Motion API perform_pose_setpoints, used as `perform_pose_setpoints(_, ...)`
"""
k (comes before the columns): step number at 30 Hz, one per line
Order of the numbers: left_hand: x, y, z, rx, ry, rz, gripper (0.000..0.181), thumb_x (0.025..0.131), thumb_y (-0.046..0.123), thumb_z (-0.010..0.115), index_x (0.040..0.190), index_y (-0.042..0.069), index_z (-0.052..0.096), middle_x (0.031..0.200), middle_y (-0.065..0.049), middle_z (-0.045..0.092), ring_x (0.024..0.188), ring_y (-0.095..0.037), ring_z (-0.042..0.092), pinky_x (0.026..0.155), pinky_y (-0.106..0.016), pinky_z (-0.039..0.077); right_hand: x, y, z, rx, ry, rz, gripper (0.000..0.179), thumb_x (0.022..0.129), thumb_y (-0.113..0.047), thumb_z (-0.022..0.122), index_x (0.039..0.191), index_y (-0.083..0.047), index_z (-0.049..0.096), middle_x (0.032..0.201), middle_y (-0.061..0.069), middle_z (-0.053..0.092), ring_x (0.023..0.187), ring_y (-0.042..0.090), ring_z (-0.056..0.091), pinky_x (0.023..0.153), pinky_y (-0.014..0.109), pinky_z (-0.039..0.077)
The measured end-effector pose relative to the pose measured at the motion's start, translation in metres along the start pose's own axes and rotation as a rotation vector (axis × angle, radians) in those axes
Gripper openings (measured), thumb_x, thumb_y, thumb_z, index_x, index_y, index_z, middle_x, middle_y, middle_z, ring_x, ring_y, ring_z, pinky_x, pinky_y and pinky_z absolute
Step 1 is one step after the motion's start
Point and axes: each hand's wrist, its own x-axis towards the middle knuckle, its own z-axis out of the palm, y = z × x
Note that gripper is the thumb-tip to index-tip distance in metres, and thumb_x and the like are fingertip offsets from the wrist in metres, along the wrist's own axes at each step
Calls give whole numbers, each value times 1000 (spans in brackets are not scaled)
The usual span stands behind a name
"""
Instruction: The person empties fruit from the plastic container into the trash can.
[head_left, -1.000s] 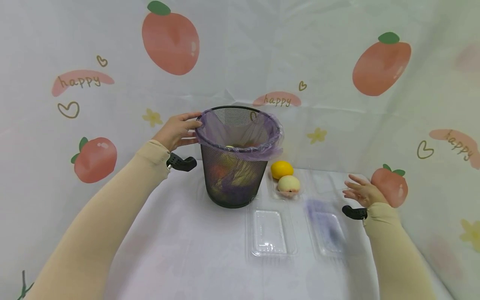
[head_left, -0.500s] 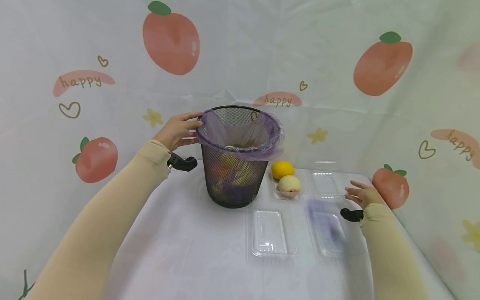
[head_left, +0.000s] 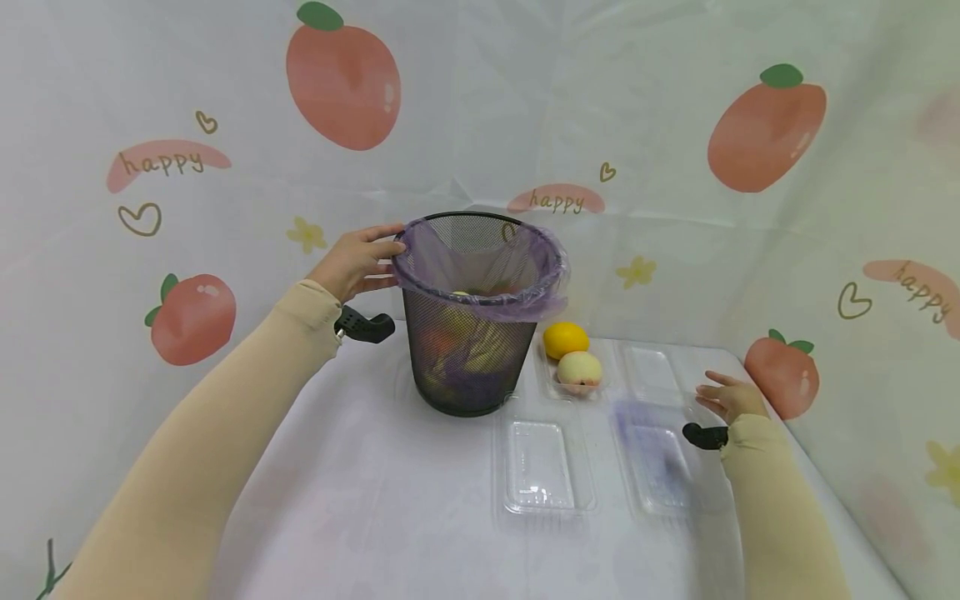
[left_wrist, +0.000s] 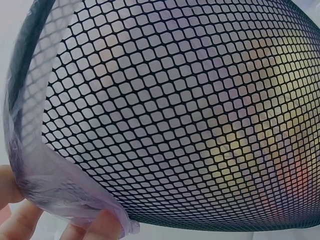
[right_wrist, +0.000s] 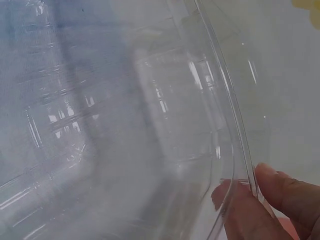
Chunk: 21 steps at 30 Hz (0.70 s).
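A black mesh wastebasket (head_left: 472, 350) with a purple plastic liner (head_left: 517, 312) folded over its rim stands upright on the table. My left hand (head_left: 352, 262) touches the lined rim from the left with fairly straight fingers; in the left wrist view its fingertips press the liner. Yellow and reddish things show dimly through the mesh. At the right, my right hand (head_left: 738, 400) is beside a clear plastic clamshell container (head_left: 652, 483). The right wrist view shows thumb and fingers (right_wrist: 287, 192) pinching its transparent edge. The container's back half (head_left: 651, 373) lies spread out behind the front half.
A lemon (head_left: 566, 340) and a pale peach-like fruit (head_left: 579, 367) sit in a clear tray behind another clear container (head_left: 538, 467). A bluish-purple blur overlies the right container. A white fruit-printed curtain (head_left: 465, 108) hangs behind the white table.
The right container's back half has come down and lies flat on the table. My right hand has moved slightly lower with it. The left hand and wastebasket hold still.
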Motion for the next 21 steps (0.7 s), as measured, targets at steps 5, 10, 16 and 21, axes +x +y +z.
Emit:
perform_pose_setpoints(5, 0, 0, 0, 2, 0, -2, 53, 101, 20, 52, 151, 25, 36, 137, -5, 46, 104, -17, 56, 90, -27, 54, 7, 5, -5, 19, 10, 3, 71, 92, 10, 55, 152, 0, 18, 159, 14, 0, 67, 2, 64, 74, 20, 58)
perform_pose_setpoints(10, 1, 1, 0, 4, -1, -9, 53, 101, 20, 52, 151, 25, 36, 145, -8, 42, 105, -17, 55, 94, -30, 52, 10, 7, -9, 21, -18, 0, 76, 90, 8, 58, 152, 1, 14, 159, 14, -2, 68, 3, 65, 72, 20, 58)
perform_pose_setpoints(16, 1, 1, 0, 0, 4, -12, 52, 101, 19, 52, 151, 25, 37, 135, -5, 47, 101, -16, 56, 84, -25, 55, 14, 6, -15, 49, -52, 105, 82, 95, -2, 56, 154, -11, 0, 162, 7, -9, 69, 5, 65, 83, 20, 56)
perform_pose_setpoints(21, 0, 1, 0, -6, -1, -9, 53, 101, 19, 52, 151, 24, 36, 138, -6, 46, 101, -15, 56, 85, -25, 54, 4, -1, -21, 54, -107, 152, 80, 93, -4, 61, 156, -14, 13, 155, 14, 26, 75, 10, 67, 92, 25, 54)
